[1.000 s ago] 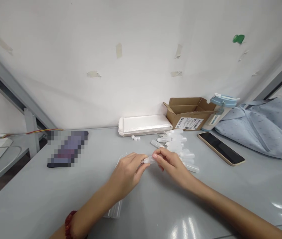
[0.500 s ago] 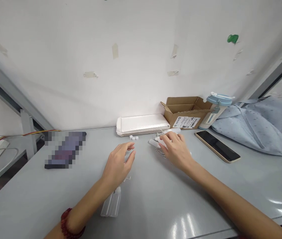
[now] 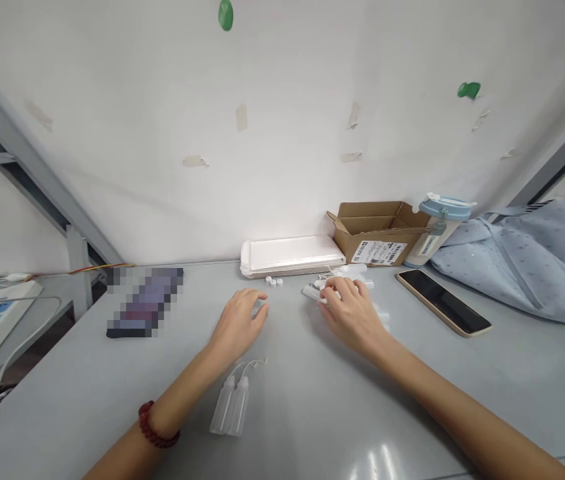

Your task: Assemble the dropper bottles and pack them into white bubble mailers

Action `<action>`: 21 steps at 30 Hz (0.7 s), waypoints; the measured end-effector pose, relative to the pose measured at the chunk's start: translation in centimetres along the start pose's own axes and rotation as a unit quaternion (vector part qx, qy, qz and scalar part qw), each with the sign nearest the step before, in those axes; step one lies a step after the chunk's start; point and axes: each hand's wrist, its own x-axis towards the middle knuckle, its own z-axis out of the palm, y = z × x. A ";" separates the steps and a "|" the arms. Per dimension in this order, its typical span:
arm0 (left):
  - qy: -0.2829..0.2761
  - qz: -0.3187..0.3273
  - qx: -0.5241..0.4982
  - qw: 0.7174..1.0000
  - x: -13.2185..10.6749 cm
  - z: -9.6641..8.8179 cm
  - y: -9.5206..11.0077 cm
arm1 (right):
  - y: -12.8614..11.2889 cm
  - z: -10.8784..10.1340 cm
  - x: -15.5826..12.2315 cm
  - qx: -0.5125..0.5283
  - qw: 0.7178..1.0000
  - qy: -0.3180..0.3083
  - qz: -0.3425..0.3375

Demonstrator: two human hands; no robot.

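My right hand (image 3: 352, 310) is over a loose pile of small translucent plastic bottles (image 3: 355, 269). Its thumb and fingers are closed around one plastic bottle (image 3: 313, 293), whose end sticks out to the left. The rest of that bottle is hidden by the fingers. To the left, my left hand (image 3: 237, 325) hovers above the table with thumb and forefinger curved apart. Below it lie two clear squeeze bottles (image 3: 231, 407) side by side, with thin bent white tubes at their tops. Several small white caps (image 3: 274, 282) sit between the hands, farther back.
Flat white cartons (image 3: 292, 255) lie against the wall beside an open brown cardboard box (image 3: 380, 233). A blue-lidded cup (image 3: 435, 230), a phone (image 3: 443, 302) and a light blue cloth bag (image 3: 517, 267) are at right. A pixelated dark object (image 3: 146, 301) and a power strip (image 3: 0, 320) are at left.
The view has shifted slightly, so the scene sits lower and farther right. My left forearm has uncovered more of the two squeeze bottles. My right fingers have curled in more at the pile.
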 end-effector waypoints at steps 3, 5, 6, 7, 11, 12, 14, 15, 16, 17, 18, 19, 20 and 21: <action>-0.015 0.006 0.018 1.000 1.7 0.0 -0.3 | -1.6 -0.3 -0.1 0.039 0.999 0.004 -0.025; -0.039 0.007 0.043 0.998 3.0 0.2 -0.3 | -2.8 -0.4 -0.2 0.079 0.995 -0.011 -0.053; -0.049 0.012 0.051 0.997 3.6 0.3 -0.2 | -3.4 -0.5 -0.2 0.097 0.993 -0.018 -0.063; -0.057 0.018 0.059 0.996 4.1 0.5 0.0 | -3.9 -0.6 -0.1 0.113 0.991 -0.027 -0.071; -0.065 0.037 0.088 0.993 5.7 1.4 0.9 | -5.7 -1.5 0.0 0.173 0.977 -0.082 -0.092; -0.064 0.038 0.096 0.993 6.0 1.6 1.1 | -6.1 -1.8 0.0 0.189 0.972 -0.102 -0.099; -0.059 0.038 0.110 0.991 6.4 1.9 1.3 | -7.0 -2.5 -0.1 0.219 0.958 -0.143 -0.117; -0.058 0.037 0.116 0.991 6.6 2.0 1.4 | -7.6 -2.9 -0.2 0.232 0.951 -0.161 -0.126; -0.058 0.036 0.121 0.990 6.7 2.1 1.5 | -8.1 -3.2 -0.4 0.243 0.944 -0.176 -0.139; -0.060 0.033 0.125 0.990 6.8 2.2 1.5 | -8.6 -3.4 -0.6 0.252 0.937 -0.187 -0.155; -0.064 0.030 0.129 0.989 6.8 2.2 1.5 | -9.2 -3.5 -0.8 0.261 0.930 -0.196 -0.171; -0.070 0.027 0.132 0.988 6.7 2.2 1.5 | -9.6 -3.5 -1.1 0.268 0.925 -0.200 -0.182; -0.076 0.024 0.134 0.988 6.5 2.1 1.4 | -10.0 -3.5 -1.4 0.275 0.921 -0.200 -0.188; -0.083 0.022 0.135 0.987 6.2 2.1 1.4 | -10.3 -3.3 -1.7 0.280 0.921 -0.197 -0.187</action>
